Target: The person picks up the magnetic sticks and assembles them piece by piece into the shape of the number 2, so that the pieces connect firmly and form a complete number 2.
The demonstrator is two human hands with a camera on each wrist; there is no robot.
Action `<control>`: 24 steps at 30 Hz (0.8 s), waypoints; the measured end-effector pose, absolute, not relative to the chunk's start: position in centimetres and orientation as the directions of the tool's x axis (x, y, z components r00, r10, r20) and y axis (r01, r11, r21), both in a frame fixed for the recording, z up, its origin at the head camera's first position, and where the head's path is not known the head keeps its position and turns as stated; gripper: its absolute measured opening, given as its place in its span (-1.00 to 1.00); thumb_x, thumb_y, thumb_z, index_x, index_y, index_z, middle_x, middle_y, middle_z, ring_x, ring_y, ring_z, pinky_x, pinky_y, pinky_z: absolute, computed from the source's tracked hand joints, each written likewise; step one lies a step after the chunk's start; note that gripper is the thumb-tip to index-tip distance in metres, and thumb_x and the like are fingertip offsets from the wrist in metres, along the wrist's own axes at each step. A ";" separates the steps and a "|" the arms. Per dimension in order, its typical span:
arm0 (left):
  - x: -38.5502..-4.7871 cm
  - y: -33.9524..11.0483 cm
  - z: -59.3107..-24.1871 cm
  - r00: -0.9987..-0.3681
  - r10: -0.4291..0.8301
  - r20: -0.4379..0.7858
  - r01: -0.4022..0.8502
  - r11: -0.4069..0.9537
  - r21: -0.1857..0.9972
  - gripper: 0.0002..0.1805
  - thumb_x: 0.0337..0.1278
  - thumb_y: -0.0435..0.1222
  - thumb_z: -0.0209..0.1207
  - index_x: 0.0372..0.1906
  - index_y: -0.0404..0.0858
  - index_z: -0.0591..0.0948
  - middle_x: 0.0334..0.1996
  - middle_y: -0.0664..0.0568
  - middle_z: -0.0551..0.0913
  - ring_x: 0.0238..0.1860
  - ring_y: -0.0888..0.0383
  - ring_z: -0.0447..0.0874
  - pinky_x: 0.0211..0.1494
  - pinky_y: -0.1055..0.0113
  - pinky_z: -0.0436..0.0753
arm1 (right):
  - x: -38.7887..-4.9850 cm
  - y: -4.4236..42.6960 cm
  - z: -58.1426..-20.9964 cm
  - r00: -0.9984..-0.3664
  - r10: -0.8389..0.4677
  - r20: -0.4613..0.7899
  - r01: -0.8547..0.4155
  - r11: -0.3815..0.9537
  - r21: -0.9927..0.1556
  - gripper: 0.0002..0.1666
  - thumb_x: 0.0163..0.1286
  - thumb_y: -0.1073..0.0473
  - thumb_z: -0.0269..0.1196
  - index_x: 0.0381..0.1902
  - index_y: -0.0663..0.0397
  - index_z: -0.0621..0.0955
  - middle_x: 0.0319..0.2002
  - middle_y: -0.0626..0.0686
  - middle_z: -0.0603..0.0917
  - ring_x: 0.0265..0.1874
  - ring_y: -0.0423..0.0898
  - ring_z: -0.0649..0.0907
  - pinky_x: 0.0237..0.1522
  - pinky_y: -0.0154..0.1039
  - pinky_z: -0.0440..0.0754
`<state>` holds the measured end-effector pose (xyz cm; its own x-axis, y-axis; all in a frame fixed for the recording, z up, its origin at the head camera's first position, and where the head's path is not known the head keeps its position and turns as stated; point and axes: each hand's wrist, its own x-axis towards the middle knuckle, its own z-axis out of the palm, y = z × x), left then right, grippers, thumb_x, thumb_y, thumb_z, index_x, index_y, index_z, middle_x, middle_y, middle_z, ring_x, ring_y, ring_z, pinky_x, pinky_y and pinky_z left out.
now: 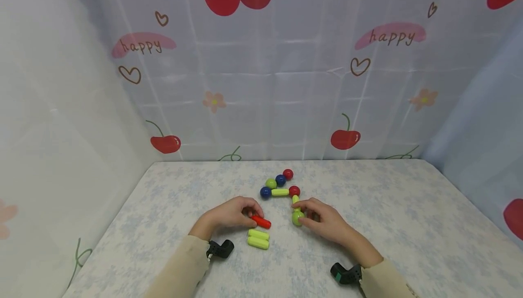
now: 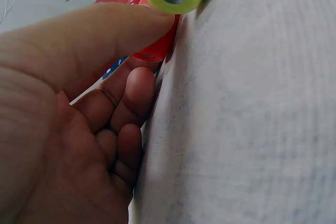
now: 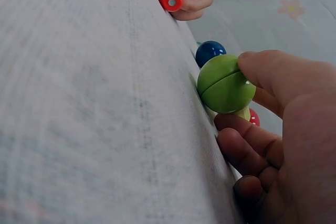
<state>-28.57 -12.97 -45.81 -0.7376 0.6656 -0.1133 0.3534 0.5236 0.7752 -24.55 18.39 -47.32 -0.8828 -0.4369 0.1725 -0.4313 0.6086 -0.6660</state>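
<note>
Okay, left hand (image 1: 232, 212) pinches red rod (image 1: 262, 222), long axis roughly toward green ball (image 1: 297, 218), rightward. Right hand (image 1: 329, 222) seemingly pinches that ball.

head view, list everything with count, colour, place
Red balls: 2, red, mid-table
Blue balls: 2, blue, mid-table
Green balls: 2, green, mid-table
Lime rods: 4, lime, two among balls, two nearer person
Red rod: 1, red, beyond the front rods
Table: 1, mottled white, underneath
Printed sheeting: count unclear, whitish, behind and beside table
Wrist cameras: 2, black, at the wrists
Sleeves: 2, beige, on forearms
Left hand: 1, bare, pinching red rod
Right hand: 1, bare, holding nearer green ball
</note>
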 end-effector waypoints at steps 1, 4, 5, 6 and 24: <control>-28.6 -13.0 -45.8 -0.739 0.664 -0.114 0.350 0.523 0.777 -0.81 0.15 -0.37 0.37 -0.16 -0.06 0.70 -0.33 0.13 0.60 -0.31 0.19 0.46 -0.21 0.37 0.47 | -24.5 18.4 -47.3 -0.884 -0.435 0.172 -0.429 0.607 -0.669 -0.60 0.42 -0.03 0.30 0.19 -0.25 0.61 -0.17 -0.21 0.58 -0.36 -0.28 0.51 -0.33 -0.35 0.50; -28.5 -12.9 -45.8 -0.743 0.660 -0.111 0.348 0.523 0.778 -0.81 0.15 -0.36 0.37 -0.16 -0.06 0.70 -0.35 0.13 0.59 -0.32 0.19 0.45 -0.22 0.37 0.46 | -24.5 18.3 -47.3 -0.886 -0.430 0.174 -0.425 0.601 -0.677 -0.58 0.41 -0.02 0.30 0.21 -0.21 0.60 -0.15 -0.19 0.59 -0.36 -0.27 0.52 -0.33 -0.35 0.51; -28.5 -12.9 -45.8 -0.747 0.656 -0.112 0.346 0.526 0.777 -0.80 0.15 -0.35 0.37 -0.15 -0.04 0.70 -0.35 0.14 0.58 -0.31 0.19 0.45 -0.22 0.37 0.45 | -24.4 18.3 -47.2 -0.886 -0.429 0.176 -0.425 0.599 -0.679 -0.57 0.41 -0.02 0.31 0.21 -0.20 0.60 -0.15 -0.19 0.59 -0.36 -0.27 0.52 -0.33 -0.35 0.51; -28.5 -12.9 -45.8 -0.749 0.653 -0.112 0.345 0.529 0.776 -0.80 0.16 -0.35 0.37 -0.15 -0.03 0.70 -0.35 0.15 0.58 -0.31 0.20 0.45 -0.22 0.38 0.45 | -24.4 18.3 -47.2 -0.887 -0.427 0.175 -0.423 0.599 -0.680 -0.57 0.40 -0.01 0.31 0.21 -0.19 0.60 -0.15 -0.18 0.59 -0.36 -0.27 0.52 -0.33 -0.35 0.51; -28.5 -12.4 -45.7 -0.829 0.555 -0.074 0.296 0.547 0.783 -0.82 0.18 -0.24 0.37 -0.13 0.04 0.71 -0.33 0.14 0.62 -0.32 0.18 0.48 -0.26 0.35 0.47 | -24.4 18.3 -47.1 -0.891 -0.423 0.163 -0.410 0.599 -0.687 -0.57 0.41 -0.02 0.31 0.21 -0.20 0.60 -0.12 -0.19 0.60 -0.35 -0.26 0.53 -0.31 -0.34 0.51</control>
<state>-28.49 -12.44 -45.74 -0.8285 0.5550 -0.0744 0.2958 0.5467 0.7833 -24.41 18.29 -47.12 -0.8913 -0.4230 0.1630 -0.4102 0.5993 -0.6875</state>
